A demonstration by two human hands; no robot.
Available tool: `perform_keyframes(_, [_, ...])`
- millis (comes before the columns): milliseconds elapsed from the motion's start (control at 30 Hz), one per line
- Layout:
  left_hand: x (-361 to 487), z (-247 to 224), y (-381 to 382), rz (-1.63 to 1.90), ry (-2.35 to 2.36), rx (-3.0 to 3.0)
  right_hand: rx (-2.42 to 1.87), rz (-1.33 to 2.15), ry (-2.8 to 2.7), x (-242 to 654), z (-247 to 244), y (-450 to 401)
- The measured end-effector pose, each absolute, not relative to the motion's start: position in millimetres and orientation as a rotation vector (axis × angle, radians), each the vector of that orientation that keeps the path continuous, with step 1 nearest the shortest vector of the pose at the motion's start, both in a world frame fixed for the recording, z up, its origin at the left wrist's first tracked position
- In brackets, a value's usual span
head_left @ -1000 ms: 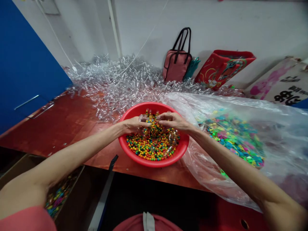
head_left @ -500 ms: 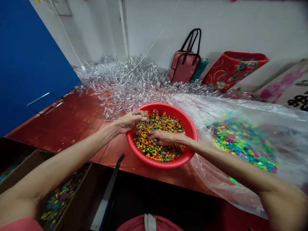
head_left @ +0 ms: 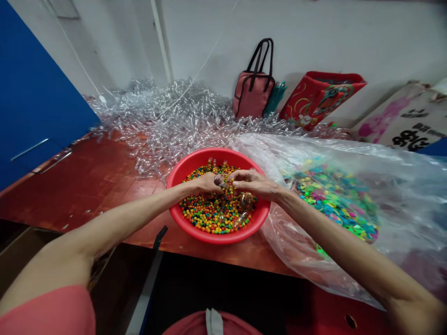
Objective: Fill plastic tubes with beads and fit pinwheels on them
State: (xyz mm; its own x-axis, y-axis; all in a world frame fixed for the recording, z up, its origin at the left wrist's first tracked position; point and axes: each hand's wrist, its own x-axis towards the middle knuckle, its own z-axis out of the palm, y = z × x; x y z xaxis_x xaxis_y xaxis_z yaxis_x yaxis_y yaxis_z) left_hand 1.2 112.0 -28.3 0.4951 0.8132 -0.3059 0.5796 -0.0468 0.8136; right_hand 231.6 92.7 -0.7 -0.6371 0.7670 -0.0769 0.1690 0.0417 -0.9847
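Observation:
A red basin [head_left: 218, 238] holds many small multicoloured balls [head_left: 206, 216] and a few clear plastic tubes [head_left: 242, 218]. Over the balls, my left hand [head_left: 208, 183] is closed, its fingertips low among them; what it grips is too small to make out. Close beside it on the right, my right hand [head_left: 254, 183] pinches clear tubes with coloured balls in them [head_left: 229, 188]. The two hands nearly meet above the middle of the basin.
Clear empty tubes [head_left: 188, 111] are heaped along the wall. Behind stand a pink bag [head_left: 252, 95] and a red bag [head_left: 319, 100]. Clear sheeting [head_left: 401, 186] with colourful plastic pieces [head_left: 335, 200] lies right. A blue panel [head_left: 35, 93] rises at left; an open box [head_left: 21, 251] sits below.
My left hand has moved from the basin's left rim down into the balls. My right hand has come up out of the balls and lies to its right. The view has shifted rightward.

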Motion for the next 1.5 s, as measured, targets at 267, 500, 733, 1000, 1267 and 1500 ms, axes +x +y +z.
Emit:
perform_keyframes(267, [-57.8,-3.1,113.6,0.748,1.222,1.716,-0.981,0.66,-2.771,172.9,-18.4,110.2])
perform_keyframes(500, [-82.8,-1.8,103.5,0.955,1.262,1.528,-0.605,1.017,-2.856,146.7,-23.5,97.6])
perform_keyframes(733, [-77.6,3.4,100.5,0.957,1.082,1.154,-1.144,0.931,-2.153,171.4,-12.1,151.6])
perform_keyframes(1000, [-66.8,-2.9,101.9,0.936,1.044,1.133,-1.284,0.583,-2.584,178.1,0.1,171.9])
perform_keyframes(1267, [-64.2,0.8,101.3,0.956,1.155,1.294,-1.547,-0.155,-3.134,196.8,-3.8,131.1])
perform_keyframes(1500, [-66.8,5.3,101.3,0.627,1.277,1.356,-1.335,-0.214,-3.347,156.5,-17.3,86.6])
